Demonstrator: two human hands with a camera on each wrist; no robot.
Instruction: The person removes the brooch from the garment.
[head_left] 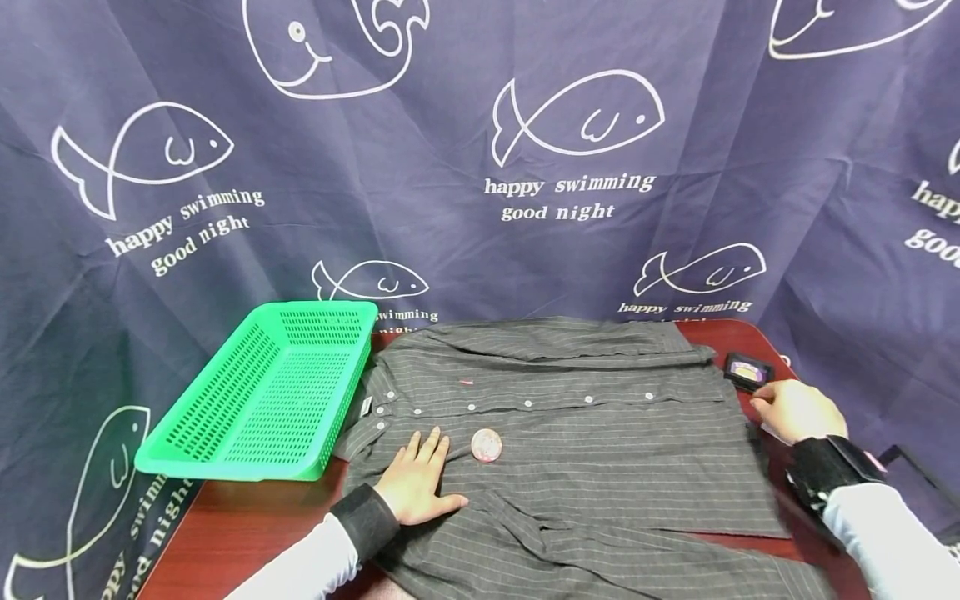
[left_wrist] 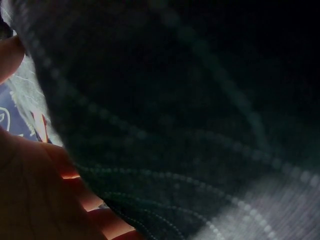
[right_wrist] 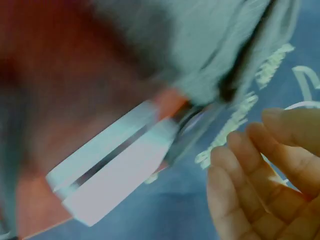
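Observation:
A dark grey pinstriped shirt (head_left: 637,467) with white buttons lies spread out sideways. My left hand (head_left: 416,483) rests on it near the collar, fingers spread and straight. Dark striped cloth (left_wrist: 165,145) fills most of the left wrist view. Just right of those fingers, a round pinkish-white disc (head_left: 487,445) lies on the shirt. My right hand (head_left: 802,412) is beside a small black case with a coloured label (head_left: 747,372), past the shirt's hem. In the right wrist view, its loosely bent fingers (right_wrist: 232,195) hold nothing, apart from a blurred pale block with a dark slit (right_wrist: 120,170).
A green perforated plastic basket (head_left: 352,417) stands at the table's left edge, beside the collar. The reddish-brown table (head_left: 247,521) shows around the shirt. A dark blue curtain with white fish drawings (head_left: 450,208) hangs behind. A small red mark (head_left: 467,382) shows on the shirt.

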